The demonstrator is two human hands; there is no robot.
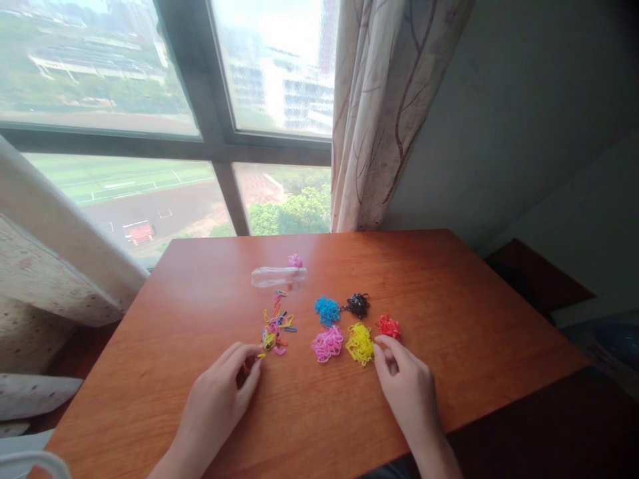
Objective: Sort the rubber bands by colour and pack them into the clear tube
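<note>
My left hand (224, 379) pinches a small yellow rubber band (261, 356) between thumb and forefinger, at the near edge of a loose mixed heap of rubber bands (272, 332). My right hand (403, 369) has its thumb and forefinger closed at the right side of the yellow pile (360, 344); whatever is between them is too small to make out. Around these lie a pink pile (327, 344), a blue pile (327, 311), a black pile (358, 305) and a red pile (389, 326) of bands.
Beyond the mixed heap, a clear plastic bottle-shaped container (277, 276) lies on its side, with a pink object (295, 261) behind it. The wooden table (479, 319) reaches to the window and a patterned curtain (384, 120). A white curved rail (37, 459) shows at lower left.
</note>
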